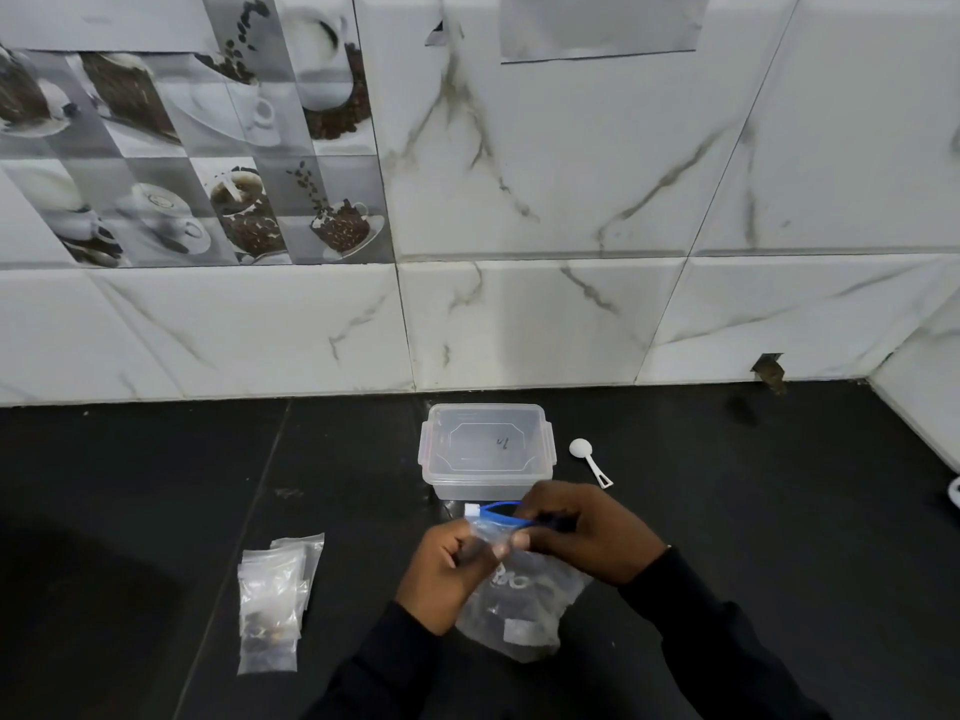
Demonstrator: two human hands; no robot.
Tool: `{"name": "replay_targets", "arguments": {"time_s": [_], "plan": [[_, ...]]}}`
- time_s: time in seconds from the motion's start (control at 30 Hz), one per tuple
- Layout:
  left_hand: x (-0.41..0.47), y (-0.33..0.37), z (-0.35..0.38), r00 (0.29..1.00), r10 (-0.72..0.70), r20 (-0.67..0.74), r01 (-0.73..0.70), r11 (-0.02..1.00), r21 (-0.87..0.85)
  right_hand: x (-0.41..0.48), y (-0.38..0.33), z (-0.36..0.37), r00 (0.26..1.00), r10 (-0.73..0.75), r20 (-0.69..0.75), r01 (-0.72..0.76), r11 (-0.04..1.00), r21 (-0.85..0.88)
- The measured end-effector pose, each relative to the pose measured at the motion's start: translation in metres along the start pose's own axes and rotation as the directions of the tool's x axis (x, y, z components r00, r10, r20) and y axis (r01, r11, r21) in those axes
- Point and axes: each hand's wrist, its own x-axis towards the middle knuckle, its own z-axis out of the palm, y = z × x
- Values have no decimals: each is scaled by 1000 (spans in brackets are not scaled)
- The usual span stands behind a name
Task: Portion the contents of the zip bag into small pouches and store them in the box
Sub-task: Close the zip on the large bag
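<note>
A clear zip bag [519, 610] with a blue zip strip and dark contents hangs just above the black counter in front of me. My left hand [449, 576] pinches its top edge on the left. My right hand [584, 532] pinches the blue strip on the right. Behind the hands stands a clear plastic box [485, 449] with its lid on. A stack of small clear pouches [275, 602] lies to the left, some with dark bits inside. A white plastic spoon [589, 459] lies right of the box.
The black counter [156, 511] runs to a marble-tiled wall [519, 314] at the back and a side wall at the far right. A white object [955, 491] shows at the right edge.
</note>
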Motion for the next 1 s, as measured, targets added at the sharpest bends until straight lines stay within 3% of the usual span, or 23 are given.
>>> {"name": "replay_targets", "arguments": {"time_s": [0.07,0.23,0.3,0.4,0.5,0.57,0.67,0.7,0.77,0.83,0.9,1.0], "plan": [[1,2,-3,998,0,-69,-4,998,-58,-4,3,-12,1000,11,-2,-11,999,-53],[1,0,-9,988,-43,-146,26,993,-111,-18,20,-23,965,190,180,-152,966,-208],[1,1,-12,990,-56,-130,38,990,-139,-21,29,-27,970,188,151,-135,942,-308],[0,-2,-20,990,-22,-139,12,997,-78,-23,38,-35,994,110,-17,-107,908,-406],[-1,-3,-20,984,-42,-172,21,992,-122,-27,35,-30,983,77,-166,-108,976,-187],[-2,0,-17,981,-13,-191,-5,996,-92,-27,30,-25,978,86,-191,-93,995,-29],[-4,23,-15,981,168,-97,-150,973,175,-26,23,-21,990,79,-119,-78,997,11],[-3,33,-16,973,228,-38,-203,921,331,-24,22,-20,992,81,-93,-82,997,-10],[6,47,-17,949,291,125,-303,717,628,-19,18,-17,996,76,-49,-79,996,-45],[19,52,-12,932,232,277,-362,586,725,-14,12,-12,998,64,-20,-65,996,-64],[28,49,-7,930,185,317,-357,655,665,-13,8,-10,998,62,-24,-62,998,-18],[31,47,-4,942,135,308,-299,758,579,-20,8,-9,989,135,-66,-121,976,184]]}}
